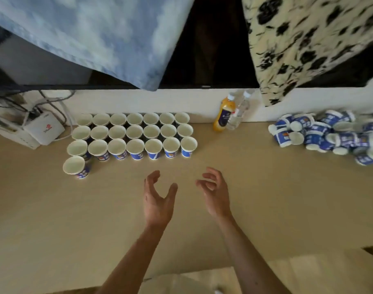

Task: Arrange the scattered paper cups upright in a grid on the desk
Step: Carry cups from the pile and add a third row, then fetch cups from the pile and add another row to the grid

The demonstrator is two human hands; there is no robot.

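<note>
Nearest, the left hand [158, 198] and right hand [215, 194] are hovering side by side over the desk [54, 209], apart from each other, fingers loosely curled and holding nothing. At 11 o'clock a lone cup [74, 167] is standing upright just in front of the grid of upright cups [134, 134]. At 2 o'clock the scattered cups [329, 136] are lying heaped on their sides. At 1 o'clock, farthest back, two bottles [224, 113] are standing by the wall.

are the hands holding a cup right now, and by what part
Nothing is held. The left hand and right hand hover empty over the desk, fingers loosely curled, apart from the upright cups and the pile of cups.
</note>
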